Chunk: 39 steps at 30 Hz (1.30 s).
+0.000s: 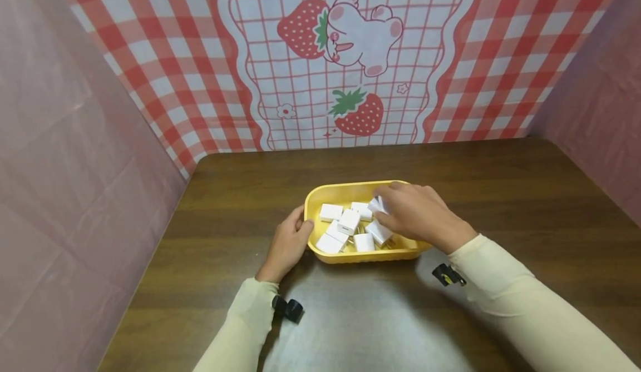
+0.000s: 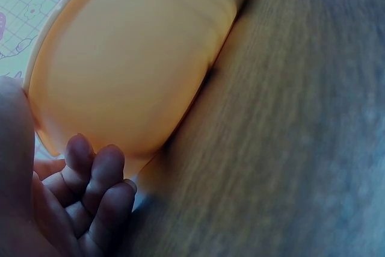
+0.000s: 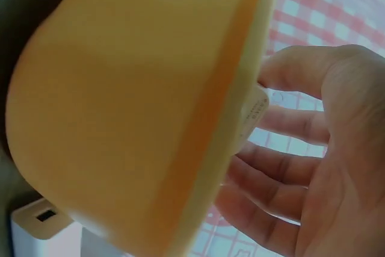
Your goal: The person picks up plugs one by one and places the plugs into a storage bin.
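A yellow plastic basket (image 1: 370, 257) stands on the table with several white plug-in chargers inside, one charger (image 1: 348, 221) lying on top of others. At its left end my left hand (image 1: 286, 244) holds the rim, thumb over the edge; curled fingers (image 2: 107, 170) lie against the outer wall in the left wrist view. My right hand (image 1: 420, 213) reaches over the right end and pinches a white charger (image 1: 375, 205) between thumb and fingers. Small print shows on that charger (image 3: 255, 112) in the right wrist view, the basket wall covering part of it.
A white block (image 3: 45, 218) with a dark slot shows outside the basket in the right wrist view. The brown wooden table (image 1: 240, 205) meets a red-checked strawberry cloth (image 1: 350, 83) at the back. Pink cloth (image 1: 75, 166) hangs at the sides.
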Tool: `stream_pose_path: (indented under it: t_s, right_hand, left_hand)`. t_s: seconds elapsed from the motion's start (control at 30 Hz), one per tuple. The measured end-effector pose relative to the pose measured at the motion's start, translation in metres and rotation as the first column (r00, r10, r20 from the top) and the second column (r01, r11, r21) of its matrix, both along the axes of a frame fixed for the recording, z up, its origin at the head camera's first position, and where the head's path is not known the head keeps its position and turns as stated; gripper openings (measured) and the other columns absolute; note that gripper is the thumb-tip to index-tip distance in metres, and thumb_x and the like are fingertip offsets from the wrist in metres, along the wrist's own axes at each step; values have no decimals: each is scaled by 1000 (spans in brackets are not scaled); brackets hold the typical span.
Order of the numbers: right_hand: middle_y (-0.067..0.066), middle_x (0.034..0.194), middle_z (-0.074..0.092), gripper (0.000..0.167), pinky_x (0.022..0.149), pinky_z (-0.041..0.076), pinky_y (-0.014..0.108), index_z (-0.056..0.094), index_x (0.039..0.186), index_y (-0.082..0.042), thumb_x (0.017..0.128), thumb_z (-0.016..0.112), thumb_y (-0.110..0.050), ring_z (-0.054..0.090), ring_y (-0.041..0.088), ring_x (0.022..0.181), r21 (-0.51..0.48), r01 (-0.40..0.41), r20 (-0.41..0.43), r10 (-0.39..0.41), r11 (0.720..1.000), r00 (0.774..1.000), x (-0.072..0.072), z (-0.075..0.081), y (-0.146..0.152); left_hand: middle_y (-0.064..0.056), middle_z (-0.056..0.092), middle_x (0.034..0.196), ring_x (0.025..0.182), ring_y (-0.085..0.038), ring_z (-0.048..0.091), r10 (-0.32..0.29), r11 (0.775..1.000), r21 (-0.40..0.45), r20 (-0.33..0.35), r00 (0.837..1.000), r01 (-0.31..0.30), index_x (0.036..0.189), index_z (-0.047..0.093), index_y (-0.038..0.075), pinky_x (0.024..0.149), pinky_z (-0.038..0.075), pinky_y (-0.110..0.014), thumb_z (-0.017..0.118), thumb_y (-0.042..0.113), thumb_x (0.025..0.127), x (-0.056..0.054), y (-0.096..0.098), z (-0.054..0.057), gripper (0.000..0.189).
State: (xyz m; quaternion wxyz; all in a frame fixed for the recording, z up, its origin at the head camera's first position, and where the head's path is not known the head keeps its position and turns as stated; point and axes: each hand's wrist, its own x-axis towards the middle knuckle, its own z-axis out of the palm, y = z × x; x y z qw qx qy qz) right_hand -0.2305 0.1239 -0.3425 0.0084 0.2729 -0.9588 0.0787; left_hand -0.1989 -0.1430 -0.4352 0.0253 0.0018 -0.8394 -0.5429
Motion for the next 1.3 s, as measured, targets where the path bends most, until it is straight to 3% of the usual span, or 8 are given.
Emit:
stream_pose_path:
  t_s: [0.3,0.73,1.07,1.3]
  right_hand:
    - [2,106,71,47,48,42,28,68,128,-15,89,71,-40,56,18,75,53,-19,43,16,998,999,-9,0,-15]
    - [5,99,71,46,50,44,29,68,127,-13,88,72,-37,56,19,69,77,47,47,-51,996,998,-16,-3,-25]
    - [5,113,71,47,63,50,34,67,132,-14,91,70,-37,61,22,85,56,61,46,-64,997,997,-13,-1,-24]
    - [8,115,71,44,48,41,29,68,129,-11,93,65,-36,58,21,75,12,75,38,-75,997,996,-8,4,-14]
  left_hand:
    - [-4,62,75,61,-18,56,9,1000,-1,4,1000,-9,143,55,10,57,47,-32,54,26,97,0,-3,-3,49]
    - [-4,65,79,63,-18,59,-5,1000,12,8,1000,5,144,54,9,58,49,-33,54,23,97,-2,0,-2,49]
    - [-4,63,76,61,-17,57,-8,1000,7,-4,1000,8,144,54,8,56,47,-32,54,24,97,-1,0,-1,49]
    - [-4,63,75,61,-16,57,-8,1000,3,-5,1000,8,144,54,8,56,47,-31,54,25,97,-1,0,0,50]
